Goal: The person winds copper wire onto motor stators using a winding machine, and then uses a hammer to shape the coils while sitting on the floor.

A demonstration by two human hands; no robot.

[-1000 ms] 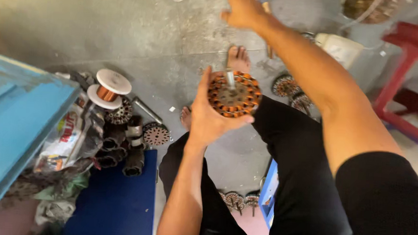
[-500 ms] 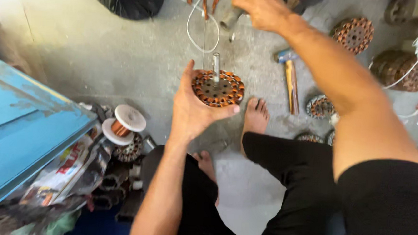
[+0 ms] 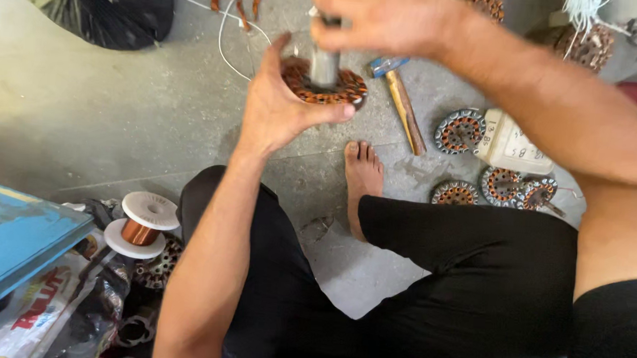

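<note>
the left hand (image 3: 278, 108) cups the copper-wound stator (image 3: 325, 85) from 9 o'clock, fingers clamped on its rim to steady it, while the right hand (image 3: 385, 19) at 12 o'clock pinches its metal shaft (image 3: 324, 67), hammer (image 3: 399, 96) at 3 o'clock on the floor (image 3: 82, 116).

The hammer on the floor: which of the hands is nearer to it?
Right. The right hand grips the shaft just above-left of the hammer; the left hand cups the copper-wound stator farther left.

At my 1 o'clock I see a wooden-handled hammer (image 3: 402, 103) on the concrete floor (image 3: 82, 116); wound stators (image 3: 460, 131) at 3; copper wire spool (image 3: 141, 228) at 8; black bag (image 3: 102, 4) at 11.
</note>
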